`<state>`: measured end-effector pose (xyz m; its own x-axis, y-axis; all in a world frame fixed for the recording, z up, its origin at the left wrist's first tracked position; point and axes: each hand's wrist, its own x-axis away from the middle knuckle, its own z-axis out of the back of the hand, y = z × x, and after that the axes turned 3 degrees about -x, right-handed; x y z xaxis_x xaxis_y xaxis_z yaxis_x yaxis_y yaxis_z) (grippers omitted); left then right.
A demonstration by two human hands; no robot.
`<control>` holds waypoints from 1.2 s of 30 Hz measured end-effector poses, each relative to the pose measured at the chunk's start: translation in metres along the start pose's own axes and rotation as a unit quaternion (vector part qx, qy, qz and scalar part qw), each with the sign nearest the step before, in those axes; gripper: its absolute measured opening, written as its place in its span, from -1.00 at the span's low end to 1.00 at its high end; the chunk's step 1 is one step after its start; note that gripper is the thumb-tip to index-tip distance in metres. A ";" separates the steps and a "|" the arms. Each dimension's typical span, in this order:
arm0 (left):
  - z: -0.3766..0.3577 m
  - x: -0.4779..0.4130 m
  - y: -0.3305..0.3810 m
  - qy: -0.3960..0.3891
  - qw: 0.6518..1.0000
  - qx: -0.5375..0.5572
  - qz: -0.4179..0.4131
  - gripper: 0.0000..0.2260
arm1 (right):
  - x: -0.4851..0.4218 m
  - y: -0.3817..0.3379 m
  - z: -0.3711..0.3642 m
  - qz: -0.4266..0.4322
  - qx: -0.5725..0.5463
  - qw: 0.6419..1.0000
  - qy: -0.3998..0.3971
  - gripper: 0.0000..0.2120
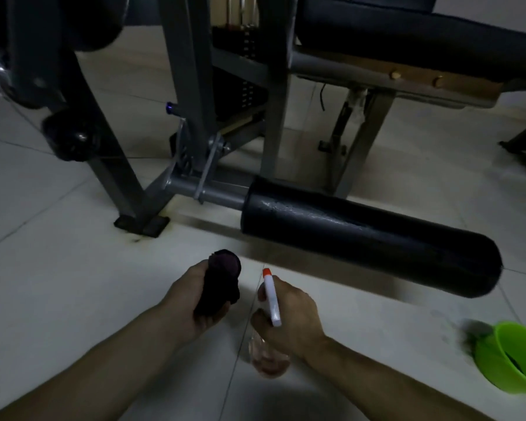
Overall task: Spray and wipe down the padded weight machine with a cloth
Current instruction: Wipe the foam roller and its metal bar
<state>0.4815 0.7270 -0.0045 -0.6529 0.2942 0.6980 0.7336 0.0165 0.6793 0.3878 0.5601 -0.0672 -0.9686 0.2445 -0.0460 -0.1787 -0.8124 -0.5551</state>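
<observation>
A black padded roller sticks out low over the floor from the grey frame of the weight machine, its top glistening wet. My left hand grips a dark bunched cloth in front of the roller. Beside it my right hand holds a clear spray bottle by its white trigger head, the orange nozzle pointing toward the roller. A black padded seat lies above at the back right.
A green plastic basin stands on the pale tiled floor at the right. The machine's foot plate rests at the left centre. Another black pad and a weight stack sit behind the frame.
</observation>
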 end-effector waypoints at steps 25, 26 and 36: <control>-0.128 0.007 0.026 -0.218 0.975 0.038 -0.006 -0.49 | -0.007 0.010 0.093 0.157 -0.099 0.976 0.118 -0.32; -0.137 0.006 0.036 -0.211 0.977 0.028 -0.012 -0.48 | -0.018 0.010 0.094 0.148 -0.091 0.971 0.164 -0.38; -0.127 -0.022 0.063 0.093 0.934 -0.110 -0.327 -0.70 | -0.090 0.031 0.139 0.110 0.015 0.976 0.185 -0.53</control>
<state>0.5185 0.6000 0.0516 -0.9843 0.1178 0.1315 0.1240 -0.0688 0.9899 0.4452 0.4389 0.0350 -0.8563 0.2320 -0.4614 0.0170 -0.8803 -0.4741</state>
